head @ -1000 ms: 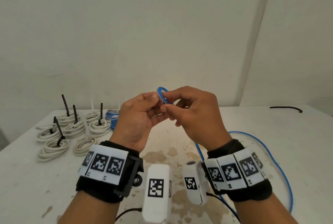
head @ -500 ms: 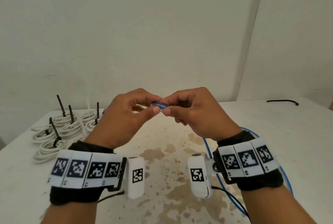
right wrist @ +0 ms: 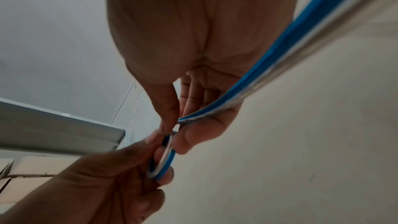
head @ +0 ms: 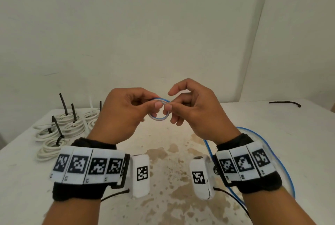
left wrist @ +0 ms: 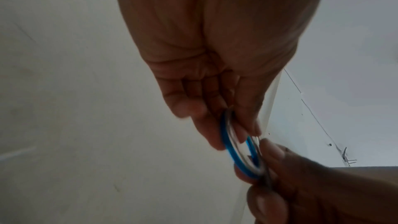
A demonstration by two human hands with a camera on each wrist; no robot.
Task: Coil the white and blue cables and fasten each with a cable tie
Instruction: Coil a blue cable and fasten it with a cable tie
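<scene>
Both hands are raised above the table (head: pixel 272 134) and hold a small loop of blue cable (head: pixel 159 118) between them. My left hand (head: pixel 154 106) pinches the loop's left side with thumb and fingers; the left wrist view shows the loop (left wrist: pixel 239 152) at its fingertips. My right hand (head: pixel 167 108) pinches the loop's right side. In the right wrist view the blue cable (right wrist: pixel 269 60) runs across the right palm into the loop (right wrist: pixel 164 159). The loose length of blue cable (head: pixel 279 161) lies in a wide arc on the table under my right wrist.
Several coiled white cables (head: pixel 59 130) fastened with black ties (head: pixel 63 104) lie at the back left of the table. A loose black cable tie (head: pixel 285 103) lies at the far right. Brown stains mark the table's middle. A wall stands close behind.
The small blue loop went from upright to flat to a round ring facing me. Both wrists dropped and spread apart, and my right index finger lifted off.
</scene>
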